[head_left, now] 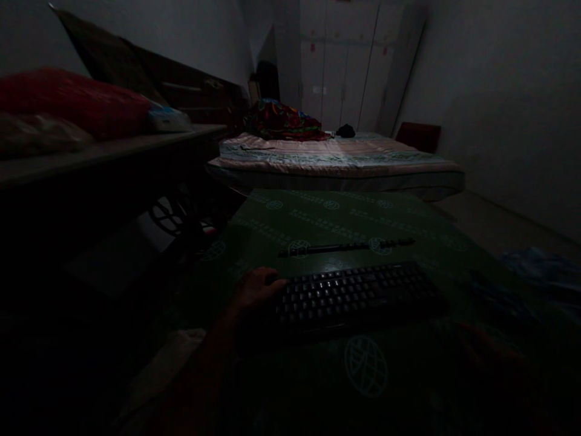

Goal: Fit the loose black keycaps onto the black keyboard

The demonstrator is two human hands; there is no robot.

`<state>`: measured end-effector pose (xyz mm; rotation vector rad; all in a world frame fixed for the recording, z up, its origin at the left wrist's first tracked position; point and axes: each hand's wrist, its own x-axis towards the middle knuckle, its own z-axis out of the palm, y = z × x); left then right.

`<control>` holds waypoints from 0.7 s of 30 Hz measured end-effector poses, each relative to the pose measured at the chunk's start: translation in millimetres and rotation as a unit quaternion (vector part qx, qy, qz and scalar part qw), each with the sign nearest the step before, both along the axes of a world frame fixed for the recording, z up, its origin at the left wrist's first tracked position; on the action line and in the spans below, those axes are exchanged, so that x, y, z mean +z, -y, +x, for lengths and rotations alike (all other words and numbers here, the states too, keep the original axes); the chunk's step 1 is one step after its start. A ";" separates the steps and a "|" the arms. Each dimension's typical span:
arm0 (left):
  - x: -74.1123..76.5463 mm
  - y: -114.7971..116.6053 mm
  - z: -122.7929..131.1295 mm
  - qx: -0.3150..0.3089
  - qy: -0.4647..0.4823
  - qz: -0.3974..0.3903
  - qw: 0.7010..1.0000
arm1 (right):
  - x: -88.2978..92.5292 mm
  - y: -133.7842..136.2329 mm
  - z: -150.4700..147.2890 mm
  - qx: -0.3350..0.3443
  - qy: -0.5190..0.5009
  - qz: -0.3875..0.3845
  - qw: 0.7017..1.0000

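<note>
A black computer keyboard (358, 293) rests on a green table (318, 218) printed with white globes and lettering. My left hand (256, 287) is closed on the keyboard's left end, its thumb over the top edge and the other fingers mostly hidden in the dark. Low on the right, my right hand (483, 348) is a dim shape near the keyboard's right end; its fingers cannot be made out. Beyond the keyboard lies a long, thin black stick-like thing (347, 247), apart from both hands.
Dark, crumpled cloth (503, 300) lies at the table's right side. A bed (345, 157) with a patterned blanket (285, 121) stands past the far edge. On the left, a shelf-like top (113, 145) bears a red bag (82, 100) and a small box (170, 119).
</note>
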<state>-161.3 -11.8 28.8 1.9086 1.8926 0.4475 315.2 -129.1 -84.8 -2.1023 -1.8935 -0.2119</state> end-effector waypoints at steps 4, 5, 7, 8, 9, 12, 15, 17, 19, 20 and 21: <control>-1.8 0.2 -1.6 0.000 0.007 0.003 1.000 | -1.9 -1.1 -2.6 -0.012 -0.009 0.009 1.000; -2.2 0.1 -1.6 -0.001 0.008 0.005 1.000 | -2.3 -0.9 -3.2 -0.015 -0.011 0.011 1.000; -2.3 -0.1 -1.0 -0.002 0.011 0.007 1.000 | -2.6 -0.2 -4.1 -0.021 -0.012 0.013 1.000; -1.9 -0.2 -0.4 -0.003 0.012 0.008 1.000 | -2.5 0.3 -4.3 -0.024 -0.012 0.014 1.000; -1.3 -0.1 0.3 -0.005 0.013 0.008 1.000 | -2.3 0.7 -4.3 -0.026 -0.012 0.013 0.999; 0.9 0.8 2.7 -0.008 0.015 0.009 1.000 | -1.3 1.0 -3.1 -0.024 -0.013 0.011 1.000; 1.4 2.2 4.7 -0.015 0.022 0.013 1.000 | -1.7 0.1 -1.1 -0.023 -0.016 0.010 1.000; 0.1 2.6 5.7 -0.018 0.025 0.016 0.999 | -3.1 -0.7 -0.1 -0.027 -0.017 0.012 0.999; -1.9 2.5 6.9 -0.017 0.026 0.019 0.999 | -5.0 -0.7 0.2 -0.029 -0.016 0.016 0.999; -2.8 2.4 7.6 -0.016 0.025 0.021 0.999 | -5.9 -0.4 -0.1 -0.027 -0.016 0.019 0.999; -3.7 2.4 8.3 -0.015 0.025 0.021 0.999 | -6.8 0.2 -0.6 -0.025 -0.014 0.022 0.999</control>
